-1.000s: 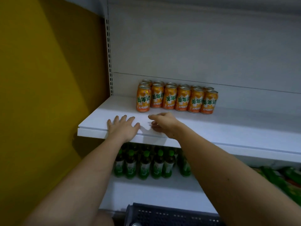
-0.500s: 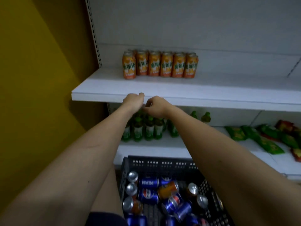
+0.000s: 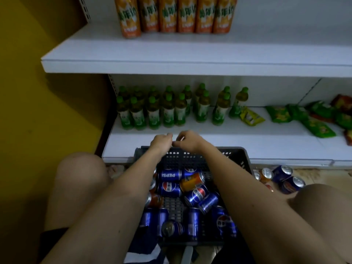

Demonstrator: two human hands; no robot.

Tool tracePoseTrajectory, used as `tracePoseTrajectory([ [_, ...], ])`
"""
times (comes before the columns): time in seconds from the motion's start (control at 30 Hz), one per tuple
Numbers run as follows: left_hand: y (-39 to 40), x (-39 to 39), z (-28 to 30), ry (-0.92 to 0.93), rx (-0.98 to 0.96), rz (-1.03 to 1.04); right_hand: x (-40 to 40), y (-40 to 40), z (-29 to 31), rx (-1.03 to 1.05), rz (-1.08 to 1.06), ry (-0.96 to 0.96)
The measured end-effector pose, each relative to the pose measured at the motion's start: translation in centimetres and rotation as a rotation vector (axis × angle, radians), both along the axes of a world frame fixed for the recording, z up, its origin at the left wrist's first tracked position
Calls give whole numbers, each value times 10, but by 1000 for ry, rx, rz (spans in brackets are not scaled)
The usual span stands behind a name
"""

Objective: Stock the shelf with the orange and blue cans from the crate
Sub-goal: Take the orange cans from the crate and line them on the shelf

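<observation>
We crouch before a white store shelf unit, both bare hands raised together over the far rim of a dark plastic crate (image 3: 192, 161) that sits on the floor against the bottom shelf's front edge. Our left hand (image 3: 162, 142) and right hand (image 3: 188, 141) meet at the fingertips, fingers curled loosely; we cannot tell whether either holds anything, and no can shows in them. Inside the crate lie blue cans (image 3: 169, 188) on their sides, jumbled, with an orange can (image 3: 192, 181) tipped among them near the far wall. More cans (image 3: 283, 179) lie on the floor just beside the crate's right side. On the upper shelf (image 3: 171, 54), a row of orange cans (image 3: 175, 15) stands upright near the back left corner, touching side by side. The lower shelf (image 3: 247, 141) carries green-capped bottles (image 3: 163, 109) grouped at its left end and green snack packets (image 3: 312, 121) spread toward its right end. Our bare knees frame the crate at left and right, and a yellow wall (image 3: 38, 92) runs along the shelf's left edge.
</observation>
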State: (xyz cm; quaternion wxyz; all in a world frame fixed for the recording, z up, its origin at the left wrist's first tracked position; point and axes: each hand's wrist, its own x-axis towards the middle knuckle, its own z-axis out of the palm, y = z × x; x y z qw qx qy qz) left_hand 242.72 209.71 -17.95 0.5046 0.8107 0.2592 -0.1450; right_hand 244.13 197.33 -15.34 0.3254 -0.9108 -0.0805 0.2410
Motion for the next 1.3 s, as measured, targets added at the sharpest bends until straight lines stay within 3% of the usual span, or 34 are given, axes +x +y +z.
tracePoseTrajectory([
  [0.17,-10,-12,-84,177,-81,23,-5,-27,-88,-136,24,203],
  [0.3,-22,-21,-141,329,-111,38,-6,-37,-142,-372,162,201],
  [0.43,-36,-25,-189,455,-145,50,-4,-41,-186,-455,264,185],
  [0.6,-45,-23,-239,496,-112,82,3,-43,-226,-572,386,228],
  [0.83,-47,-19,-256,470,-99,71,10,-37,-255,-671,460,145],
  [1.07,-38,-20,-234,467,-22,130,2,-49,-248,-552,255,202],
  [1.3,-26,-15,-183,316,-45,166,-17,-55,-190,22,-264,383],
])
